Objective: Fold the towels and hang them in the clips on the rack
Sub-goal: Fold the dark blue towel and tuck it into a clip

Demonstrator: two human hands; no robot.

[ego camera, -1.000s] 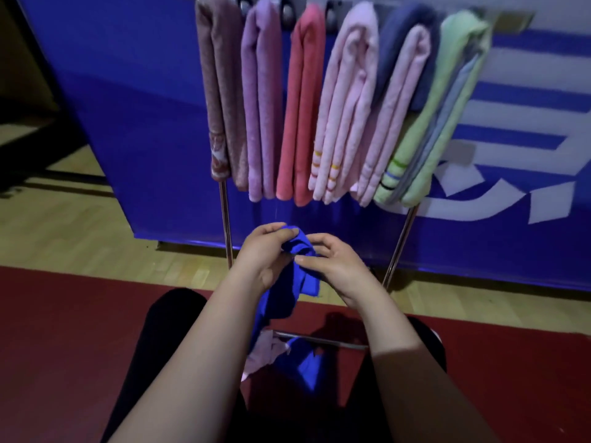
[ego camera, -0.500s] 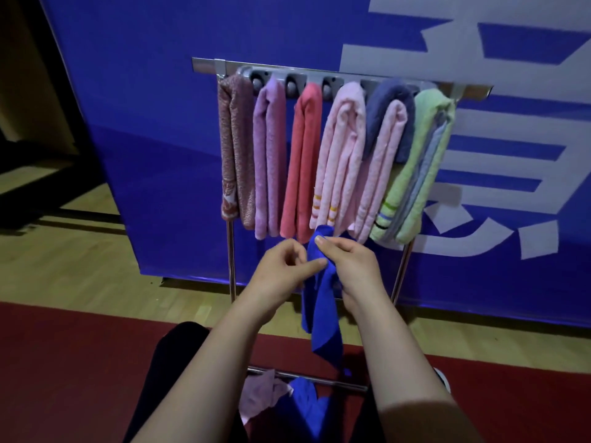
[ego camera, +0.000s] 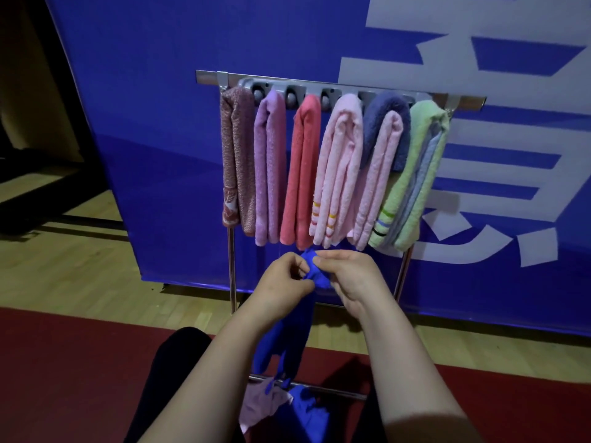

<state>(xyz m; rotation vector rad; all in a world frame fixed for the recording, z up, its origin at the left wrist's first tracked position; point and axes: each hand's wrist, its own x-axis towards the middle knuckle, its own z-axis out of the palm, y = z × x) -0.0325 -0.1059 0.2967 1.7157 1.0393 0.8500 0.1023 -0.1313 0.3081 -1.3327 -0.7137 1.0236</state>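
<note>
You are working in what looks like a sports hall. Noted: pale strip-wood floor (ego camera: pixel 80 266) bordered by a dark red surface (ego camera: pixel 80 362), and a large blue banner (ego camera: pixel 160 123) with big white lettering (ego camera: pixel 399 43) standing behind the towel rack (ego camera: pixel 211 77).

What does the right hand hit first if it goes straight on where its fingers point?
Its fingers point left. The right hand pinches the blue towel; straight on, it would likely meet the left hand, which grips the same fold. Depth between them is unclear.
</note>
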